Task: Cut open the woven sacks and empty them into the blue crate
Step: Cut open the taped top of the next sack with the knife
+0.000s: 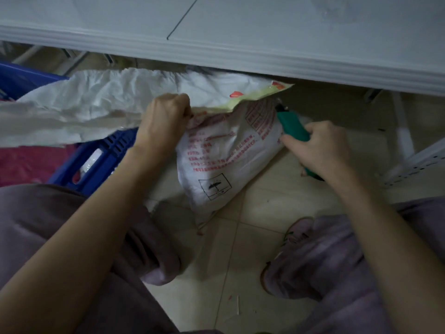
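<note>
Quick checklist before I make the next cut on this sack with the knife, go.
1. Left hand grips the top edge of the sack: ok.
2. Right hand holds the green knife: ok.
3. Blade extended: cannot tell, the tip is blurred.
4. Left hand away from the knife tip: ok, they are apart.
5. Blue crate opening free: cannot tell, an empty sack lies across it.
</note>
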Available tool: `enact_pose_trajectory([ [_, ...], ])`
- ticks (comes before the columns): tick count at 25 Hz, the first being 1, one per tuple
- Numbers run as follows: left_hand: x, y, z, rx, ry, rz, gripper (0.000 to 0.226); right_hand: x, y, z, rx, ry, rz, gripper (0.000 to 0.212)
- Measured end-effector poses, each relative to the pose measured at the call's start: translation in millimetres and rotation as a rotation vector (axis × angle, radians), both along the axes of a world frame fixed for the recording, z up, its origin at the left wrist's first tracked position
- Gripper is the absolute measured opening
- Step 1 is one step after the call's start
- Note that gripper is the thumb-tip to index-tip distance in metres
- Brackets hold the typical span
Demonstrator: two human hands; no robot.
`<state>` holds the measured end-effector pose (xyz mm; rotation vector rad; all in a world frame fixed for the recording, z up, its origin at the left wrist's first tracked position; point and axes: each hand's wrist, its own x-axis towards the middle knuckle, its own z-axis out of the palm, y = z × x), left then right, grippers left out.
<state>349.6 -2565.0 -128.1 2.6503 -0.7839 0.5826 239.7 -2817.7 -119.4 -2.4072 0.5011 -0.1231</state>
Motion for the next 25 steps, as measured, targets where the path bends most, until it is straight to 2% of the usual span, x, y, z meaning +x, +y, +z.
enact_pose_trajectory([
  [3,-7.0,-10.1,1.3,-0.065,0.098,-0.022,0.001,2.7,12.3,0.0,0.099,0.002,0.063,0.036],
  [6,-12.9,-8.0,6.7,-0.149,0.173,0.05,0.017,8.3,20.6,-3.3,0.199,0.026,0.085,0.037],
  [9,-18.9,-8.1,10.0,-0.19,0.111,0.044,0.019,16.3,31.5,-3.5,0.212,-0.034,0.059,0.029],
  [12,-18.6,-5.9,10.0,-0.151,-0.002,-0.019,0.014,27.9,44.2,1.5,0.31,-0.1,0.06,0.021],
  [19,-26.7,-4.4,21.0,-0.23,-0.136,-0.059,0.015,64.3,84.0,9.3,0.631,-0.177,-0.021,0.034],
  [21,-28.1,-1.5,22.5,-0.199,-0.152,-0.073,0.016,70.4,92.2,10.6,0.716,-0.228,-0.082,0.028],
  [25,-31.2,4.9,29.3,-0.09,-0.246,-0.055,0.016,78.6,91.7,15.6,0.689,-0.297,-0.216,0.022],
])
